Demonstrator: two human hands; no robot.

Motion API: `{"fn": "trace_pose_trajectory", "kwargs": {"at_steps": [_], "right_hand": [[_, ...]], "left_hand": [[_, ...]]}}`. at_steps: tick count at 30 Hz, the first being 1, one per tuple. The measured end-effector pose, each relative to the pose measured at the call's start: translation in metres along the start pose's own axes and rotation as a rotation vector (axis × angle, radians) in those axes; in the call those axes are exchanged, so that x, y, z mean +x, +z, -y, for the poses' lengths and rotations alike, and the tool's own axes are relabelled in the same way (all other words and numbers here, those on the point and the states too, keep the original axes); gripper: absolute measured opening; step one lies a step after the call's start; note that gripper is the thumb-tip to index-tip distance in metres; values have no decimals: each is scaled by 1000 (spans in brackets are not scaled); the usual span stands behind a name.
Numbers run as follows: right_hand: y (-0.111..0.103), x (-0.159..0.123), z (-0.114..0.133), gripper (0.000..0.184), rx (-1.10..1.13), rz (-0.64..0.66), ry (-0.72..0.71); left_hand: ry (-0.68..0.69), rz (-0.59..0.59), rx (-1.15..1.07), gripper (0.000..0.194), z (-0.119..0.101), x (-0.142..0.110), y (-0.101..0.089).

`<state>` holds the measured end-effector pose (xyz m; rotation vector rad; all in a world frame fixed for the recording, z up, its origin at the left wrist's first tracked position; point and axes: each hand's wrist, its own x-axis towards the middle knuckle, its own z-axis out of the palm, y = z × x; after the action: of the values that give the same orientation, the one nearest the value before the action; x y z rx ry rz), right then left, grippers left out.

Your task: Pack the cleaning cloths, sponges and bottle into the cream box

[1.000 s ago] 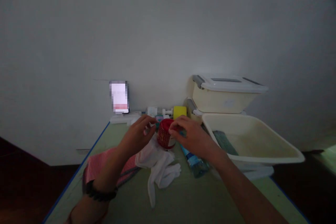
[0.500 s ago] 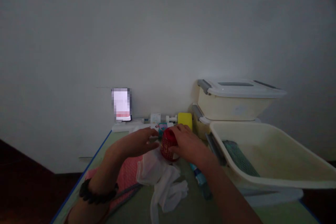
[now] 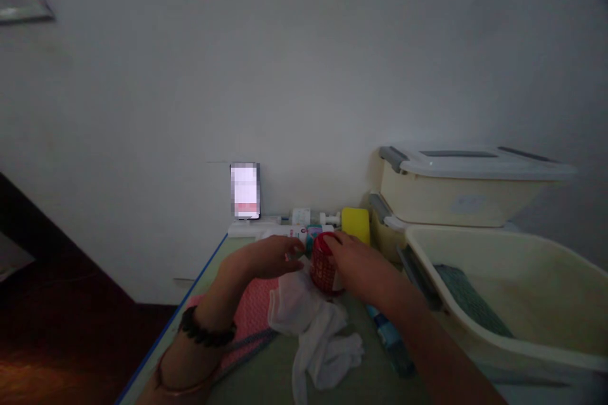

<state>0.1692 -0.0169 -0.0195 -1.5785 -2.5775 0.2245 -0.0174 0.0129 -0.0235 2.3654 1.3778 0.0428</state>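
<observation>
A red jar with a red lid (image 3: 323, 272) stands on the green table, just beyond a crumpled white cloth (image 3: 327, 342). My right hand (image 3: 358, 266) is closed round its right side, fingers over the lid's edge. Left of the jar, my left hand (image 3: 273, 255) is held with thumb and fingers apart and nothing between them; a small gap separates it from the jar. Under my left forearm lies a pink textured cloth (image 3: 256, 307) with a grey strap. A blue tube-like item (image 3: 389, 338) lies beside my right forearm, which partly hides it.
Lidded cream storage boxes (image 3: 456, 196) are stacked at the back right. In front of them an open cream bin (image 3: 546, 351) holds a green mesh item (image 3: 470, 297). A phone (image 3: 245, 191) leans on the wall. A yellow object (image 3: 355, 223) and white bottle (image 3: 301, 216) line the back.
The camera has turned left, so everything appears farther right and a frame shows on the wall. Both hands keep nearly the same place about the jar.
</observation>
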Motion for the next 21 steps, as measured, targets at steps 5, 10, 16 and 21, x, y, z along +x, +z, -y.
{"fn": "trace_pose_trajectory", "kwargs": {"at_steps": [5, 10, 16, 21], "right_hand": [[0, 2, 3, 42, -16, -17, 9], [2, 4, 0, 38, -27, -28, 8], [3, 6, 0, 35, -50, -30, 17], [3, 6, 1, 34, -65, -13, 16]], "left_hand": [[-58, -2, 42, 34, 10, 3, 2], [-78, 43, 70, 30, 16, 7, 5], [-50, 77, 109, 9, 8, 18, 19], [-6, 90, 113, 12, 4, 20, 24]]}}
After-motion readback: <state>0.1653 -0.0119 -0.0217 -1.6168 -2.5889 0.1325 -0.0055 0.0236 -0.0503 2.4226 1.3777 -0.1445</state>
